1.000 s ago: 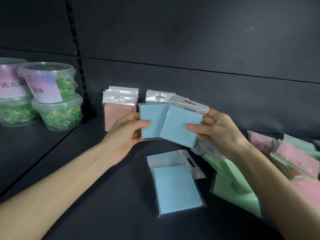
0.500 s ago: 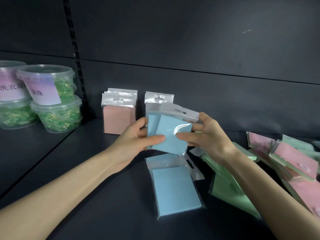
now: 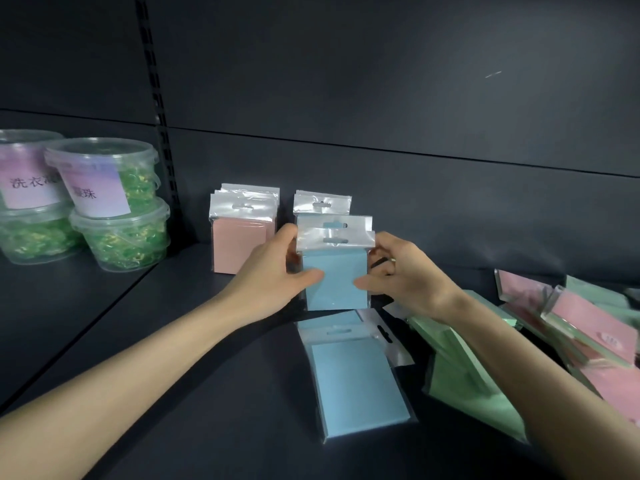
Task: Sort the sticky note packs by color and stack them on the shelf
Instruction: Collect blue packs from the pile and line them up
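Pale blue held packs and flat pack, salmon-pink standing stack, mint-green and pink loose packs, green-and-yellow tub contents behind lilac-white labels, matte dark grey shelf

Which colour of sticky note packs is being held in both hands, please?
The blue sticky note packs, upright between both hands; pink and green ones lie untouched.

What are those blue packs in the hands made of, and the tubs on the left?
The blue packs look like matte paper pads inside clear glossy plastic sleeves: the tops shine silvery and have punched hang slots. The tubs seem to be translucent plastic with snap lids, since green contents show through the cloudy walls; their labels look like printed paper. The shelf appears to be dark painted metal, though that is less certain.
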### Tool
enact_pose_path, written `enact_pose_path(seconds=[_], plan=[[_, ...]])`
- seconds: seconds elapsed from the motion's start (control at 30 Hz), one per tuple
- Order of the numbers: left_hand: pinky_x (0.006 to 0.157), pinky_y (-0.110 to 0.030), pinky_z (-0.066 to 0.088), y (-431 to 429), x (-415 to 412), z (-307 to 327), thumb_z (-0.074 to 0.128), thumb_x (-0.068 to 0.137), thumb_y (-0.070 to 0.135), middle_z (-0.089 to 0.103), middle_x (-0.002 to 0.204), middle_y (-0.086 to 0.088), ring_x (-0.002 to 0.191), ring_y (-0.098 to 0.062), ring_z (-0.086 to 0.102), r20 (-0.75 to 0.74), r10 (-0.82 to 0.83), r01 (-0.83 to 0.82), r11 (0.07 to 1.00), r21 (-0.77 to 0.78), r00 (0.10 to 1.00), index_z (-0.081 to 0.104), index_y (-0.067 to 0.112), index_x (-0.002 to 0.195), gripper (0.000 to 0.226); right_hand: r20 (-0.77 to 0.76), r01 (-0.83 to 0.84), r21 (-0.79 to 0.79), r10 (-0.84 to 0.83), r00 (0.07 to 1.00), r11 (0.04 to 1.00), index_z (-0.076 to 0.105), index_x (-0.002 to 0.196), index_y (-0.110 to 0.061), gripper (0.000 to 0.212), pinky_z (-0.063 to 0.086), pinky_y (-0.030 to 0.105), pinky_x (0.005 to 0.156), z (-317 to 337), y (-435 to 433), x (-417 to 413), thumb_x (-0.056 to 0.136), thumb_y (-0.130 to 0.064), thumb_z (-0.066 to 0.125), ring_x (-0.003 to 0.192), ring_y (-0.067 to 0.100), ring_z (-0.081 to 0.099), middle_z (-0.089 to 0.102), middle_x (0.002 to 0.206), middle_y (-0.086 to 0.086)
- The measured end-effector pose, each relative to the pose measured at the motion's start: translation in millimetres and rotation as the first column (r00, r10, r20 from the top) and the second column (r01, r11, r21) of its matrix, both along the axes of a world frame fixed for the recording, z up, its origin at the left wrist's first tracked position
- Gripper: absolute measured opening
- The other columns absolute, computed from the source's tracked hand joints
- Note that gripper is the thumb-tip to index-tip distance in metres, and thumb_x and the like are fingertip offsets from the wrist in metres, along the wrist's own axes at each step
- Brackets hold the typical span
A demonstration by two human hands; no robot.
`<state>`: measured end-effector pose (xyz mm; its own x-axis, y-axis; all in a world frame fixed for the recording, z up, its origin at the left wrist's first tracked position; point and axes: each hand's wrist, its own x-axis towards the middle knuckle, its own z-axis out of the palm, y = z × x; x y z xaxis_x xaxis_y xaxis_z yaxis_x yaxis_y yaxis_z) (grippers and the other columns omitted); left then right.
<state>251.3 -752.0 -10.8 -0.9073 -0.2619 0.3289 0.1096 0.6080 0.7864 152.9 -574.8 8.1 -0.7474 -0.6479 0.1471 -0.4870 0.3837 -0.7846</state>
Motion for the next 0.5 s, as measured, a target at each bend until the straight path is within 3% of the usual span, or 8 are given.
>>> enact_pose_path(seconds=[0.1, 0.17, 0.23, 0.37, 0.5], plan=[[0.081, -0.041, 0.053, -10, -8, 14, 0.078, 0.073, 0.023, 0.066, 0.096, -0.006, 0.084, -0.019, 0.064, 0.054, 0.050, -0.042, 0.991, -0.131, 0.997, 0.055, 0.012, 0.102, 0.038, -0.053, 0.024, 0.037, -0.022, 0.998, 0.999, 0.056, 0.102, -0.004, 0.031, 0.055, 0.048, 0.083, 4, -7, -7, 0.075, -0.003, 0.071, 0.072, 0.031, 0.066, 0.068, 0.093, 0.012], [0.068, -0.031, 0.051, -15, -15, 24, 0.076, 0.075, 0.023, 0.064, 0.093, -0.005, 0.082, -0.018, 0.062, 0.071, 0.082, -0.062, 0.968, -0.245, 0.994, 0.052, 0.019, 0.106, 0.039, -0.062, 0.040, 0.048, -0.037, 0.997, 0.998, 0.055, 0.098, -0.003, 0.029, 0.055, 0.049, 0.081, 6, -14, -14, 0.074, -0.002, 0.071, 0.080, 0.034, 0.068, 0.067, 0.089, 0.011], [0.058, -0.022, 0.038, -18, -22, 37, 0.071, 0.080, 0.024, 0.062, 0.091, -0.002, 0.089, -0.019, 0.055, 0.084, 0.143, -0.096, 0.905, -0.414, 0.986, 0.049, 0.022, 0.112, 0.039, -0.068, 0.062, 0.050, -0.059, 0.996, 0.997, 0.055, 0.096, -0.005, 0.028, 0.055, 0.049, 0.081, 8, -23, -23, 0.073, -0.001, 0.072, 0.080, 0.032, 0.068, 0.064, 0.083, 0.006], [0.073, -0.038, 0.043, -25, -40, 60, 0.062, 0.083, 0.014, 0.057, 0.094, -0.007, 0.096, -0.029, 0.049, 0.068, 0.179, -0.090, 0.745, -0.661, 0.982, 0.051, 0.011, 0.109, 0.028, -0.007, 0.092, 0.013, -0.092, 0.996, 0.996, 0.057, 0.100, -0.006, 0.031, 0.057, 0.045, 0.080, 8, -42, -39, 0.073, 0.002, 0.070, 0.080, 0.026, 0.064, 0.058, 0.081, 0.003], [0.075, -0.037, 0.045, -33, -59, 62, 0.057, 0.083, 0.007, 0.058, 0.103, -0.010, 0.092, -0.033, 0.053, 0.093, 0.186, -0.043, 0.620, -0.783, 0.978, 0.052, 0.009, 0.113, 0.031, -0.071, 0.144, 0.073, -0.139, 0.988, 0.987, 0.058, 0.100, -0.007, 0.030, 0.054, 0.037, 0.084, -3, -57, -49, 0.073, -0.004, 0.071, 0.082, 0.022, 0.062, 0.062, 0.082, 0.002]])
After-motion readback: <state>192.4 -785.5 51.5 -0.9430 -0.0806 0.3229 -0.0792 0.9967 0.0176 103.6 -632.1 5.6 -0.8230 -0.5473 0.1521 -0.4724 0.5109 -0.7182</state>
